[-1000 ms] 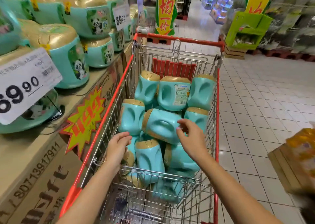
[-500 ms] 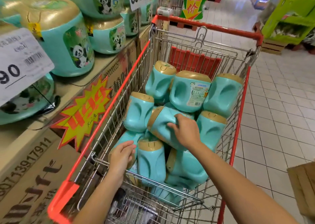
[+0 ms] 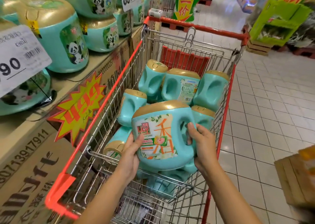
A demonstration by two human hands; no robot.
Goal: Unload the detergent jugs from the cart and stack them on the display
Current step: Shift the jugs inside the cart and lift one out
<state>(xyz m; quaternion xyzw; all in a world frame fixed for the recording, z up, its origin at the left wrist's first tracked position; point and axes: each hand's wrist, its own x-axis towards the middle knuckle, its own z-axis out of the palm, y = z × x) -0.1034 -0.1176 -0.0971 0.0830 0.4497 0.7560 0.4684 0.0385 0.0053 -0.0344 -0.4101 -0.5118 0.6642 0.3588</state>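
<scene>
A teal detergent jug [image 3: 160, 135] with a gold cap is raised above the red-rimmed wire cart [image 3: 109, 99], label facing me. My right hand [image 3: 202, 143] grips its handle on the right side, fingers curled through the opening. My left hand [image 3: 132, 153] holds the jug's lower left side, thumb on the label. Several more teal jugs [image 3: 180, 85] lie in the cart basket below and behind it. The display [image 3: 71, 80] at left is a cardboard-box ledge with stacked panda-label jugs [image 3: 63, 38].
Price cards [image 3: 18, 56] and a yellow starburst sign [image 3: 80, 104] hang off the display next to the cart's left rim. White tiled floor [image 3: 272, 104] stretches to the right. A wooden crate [image 3: 296, 177] sits at the right edge; a green stand [image 3: 276, 22] at the far right.
My right hand took the jug by its handle and lifted it out of the pile. My left hand came off a lower jug onto this one's left side.
</scene>
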